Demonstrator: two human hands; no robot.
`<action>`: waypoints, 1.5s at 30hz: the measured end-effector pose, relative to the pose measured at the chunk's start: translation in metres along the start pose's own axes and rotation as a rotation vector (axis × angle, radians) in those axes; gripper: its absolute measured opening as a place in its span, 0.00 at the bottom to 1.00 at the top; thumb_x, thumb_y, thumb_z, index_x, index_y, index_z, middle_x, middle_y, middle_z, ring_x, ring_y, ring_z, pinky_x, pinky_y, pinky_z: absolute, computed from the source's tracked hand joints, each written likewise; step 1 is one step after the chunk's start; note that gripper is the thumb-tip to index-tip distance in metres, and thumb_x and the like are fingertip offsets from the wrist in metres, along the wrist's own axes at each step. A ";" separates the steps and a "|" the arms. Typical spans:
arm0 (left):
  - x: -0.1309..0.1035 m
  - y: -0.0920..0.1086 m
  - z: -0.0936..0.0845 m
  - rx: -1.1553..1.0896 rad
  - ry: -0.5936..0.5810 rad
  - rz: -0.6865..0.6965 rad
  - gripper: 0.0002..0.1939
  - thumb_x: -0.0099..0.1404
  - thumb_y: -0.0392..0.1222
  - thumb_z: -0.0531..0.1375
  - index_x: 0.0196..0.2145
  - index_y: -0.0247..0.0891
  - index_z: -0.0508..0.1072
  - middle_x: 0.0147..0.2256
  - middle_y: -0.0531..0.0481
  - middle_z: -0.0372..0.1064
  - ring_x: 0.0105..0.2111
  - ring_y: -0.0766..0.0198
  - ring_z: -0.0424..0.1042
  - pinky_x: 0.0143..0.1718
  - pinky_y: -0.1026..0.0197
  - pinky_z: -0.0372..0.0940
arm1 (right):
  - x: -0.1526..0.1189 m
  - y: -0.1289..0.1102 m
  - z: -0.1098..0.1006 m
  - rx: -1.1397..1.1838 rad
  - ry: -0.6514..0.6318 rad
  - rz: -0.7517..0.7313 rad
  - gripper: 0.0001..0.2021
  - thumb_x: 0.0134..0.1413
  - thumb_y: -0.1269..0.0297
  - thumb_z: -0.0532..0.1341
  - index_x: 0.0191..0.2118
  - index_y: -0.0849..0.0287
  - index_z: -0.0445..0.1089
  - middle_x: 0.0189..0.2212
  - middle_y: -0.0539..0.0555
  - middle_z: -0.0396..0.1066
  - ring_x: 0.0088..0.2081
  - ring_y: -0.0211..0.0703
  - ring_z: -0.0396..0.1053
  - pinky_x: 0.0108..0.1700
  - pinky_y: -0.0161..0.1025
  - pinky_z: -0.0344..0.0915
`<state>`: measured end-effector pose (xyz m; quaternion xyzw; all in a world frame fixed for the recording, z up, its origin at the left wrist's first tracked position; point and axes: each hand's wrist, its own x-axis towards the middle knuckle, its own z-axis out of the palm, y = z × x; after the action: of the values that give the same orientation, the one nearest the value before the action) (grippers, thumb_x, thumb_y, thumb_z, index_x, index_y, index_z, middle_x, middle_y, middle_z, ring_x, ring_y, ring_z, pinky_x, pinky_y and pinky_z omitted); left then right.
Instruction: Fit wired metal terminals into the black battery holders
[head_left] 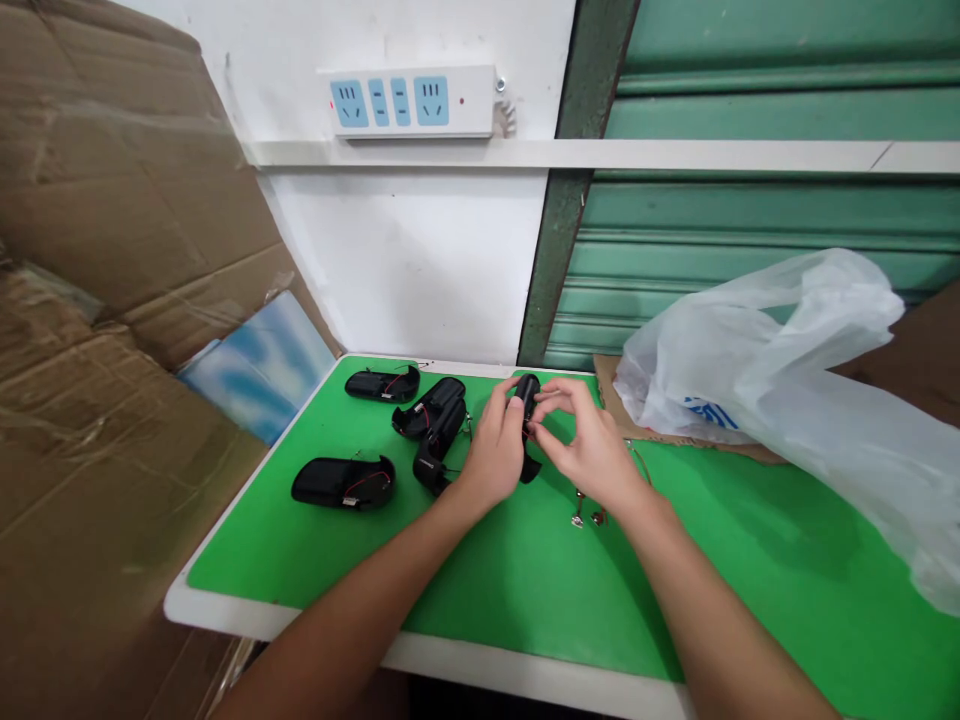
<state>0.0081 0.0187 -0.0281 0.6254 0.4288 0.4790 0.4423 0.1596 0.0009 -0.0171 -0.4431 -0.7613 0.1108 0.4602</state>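
Observation:
My left hand (499,440) is wrapped round a black plastic shell (528,388), which stands tilted above the green mat. From the other side my right hand (585,440) reaches in, thumb and fingers pinched against the shell's edge. A bit of red wire shows near those fingertips; what exactly they pinch is too small to tell. Left of my hands lie similar black shells, two of them stacked (442,418). Another shell with a red wire (343,483) rests at the near left, and one more (381,384) at the far left. Small metal parts on wires (577,510) lie below my right hand.
A green mat (525,590) covers the white-edged table. Cardboard (112,400) walls the left side, with a blue-white sheet (262,365) against it. On the right sits a crumpled plastic bag (750,350). A power strip (412,100) hangs on the wall above a white rail.

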 end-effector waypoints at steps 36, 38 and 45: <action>-0.001 -0.010 0.002 0.084 -0.072 0.144 0.23 0.80 0.46 0.43 0.65 0.36 0.64 0.61 0.40 0.67 0.65 0.55 0.63 0.68 0.51 0.55 | -0.004 0.000 -0.006 -0.119 0.005 0.009 0.14 0.61 0.73 0.61 0.47 0.51 0.58 0.40 0.53 0.76 0.46 0.50 0.79 0.45 0.43 0.74; -0.001 -0.008 0.002 0.077 -0.070 0.137 0.23 0.80 0.46 0.43 0.64 0.36 0.64 0.61 0.40 0.67 0.64 0.55 0.63 0.68 0.51 0.55 | -0.004 0.000 -0.005 -0.144 -0.004 -0.004 0.13 0.61 0.73 0.61 0.46 0.52 0.58 0.40 0.54 0.76 0.46 0.51 0.79 0.45 0.44 0.73; 0.000 -0.012 0.000 0.015 -0.087 0.135 0.24 0.77 0.42 0.43 0.65 0.37 0.63 0.64 0.42 0.64 0.66 0.55 0.62 0.69 0.51 0.54 | -0.006 0.002 -0.003 -0.194 -0.017 -0.038 0.12 0.61 0.74 0.60 0.45 0.53 0.60 0.41 0.56 0.74 0.44 0.51 0.76 0.43 0.43 0.71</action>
<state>0.0072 0.0215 -0.0401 0.6763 0.3695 0.4770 0.4226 0.1644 -0.0029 -0.0200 -0.4703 -0.7804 0.0316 0.4109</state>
